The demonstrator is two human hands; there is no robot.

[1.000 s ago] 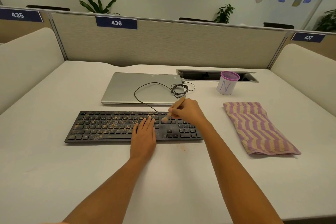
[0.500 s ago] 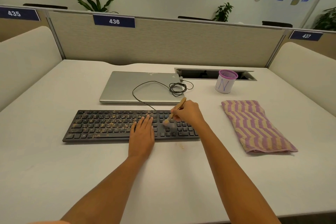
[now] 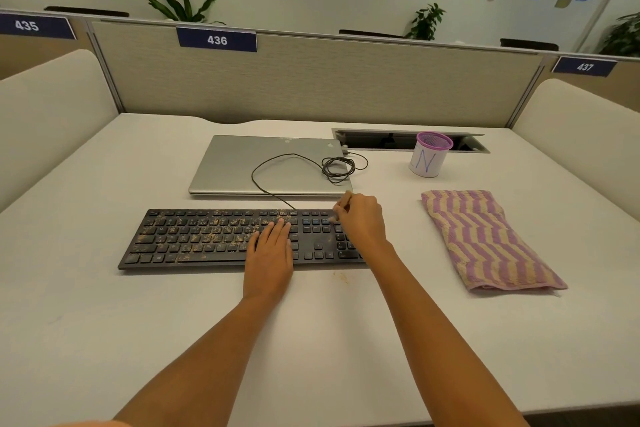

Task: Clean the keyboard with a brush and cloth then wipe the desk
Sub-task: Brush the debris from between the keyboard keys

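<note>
Pinched in the fingers of the right hand (image 3: 362, 218) is a small brush (image 3: 341, 208); only its light wooden handle tip above the knuckles and a blur of bristles below show. The bristles touch the keys at the upper right part of a black keyboard (image 3: 207, 236), near the number pad. The left hand (image 3: 270, 253) lies flat and palm down on the keyboard's middle, fingers together and extended, holding nothing. Brownish crumbs cover the keyboard's left and centre keys, while the right section looks much cleaner. A few crumbs (image 3: 341, 276) sit on the white desk (image 3: 104, 322) just in front of the keyboard. A folded purple-and-tan striped cloth (image 3: 485, 239) lies on the desk to the right of the keyboard, apart from both hands. Behind the keyboard rests a closed silver laptop (image 3: 242, 166) with the keyboard's dark cable (image 3: 332, 168) looped across its lid. A small white cup with a purple rim (image 3: 429, 158) stands behind the cloth.
</note>
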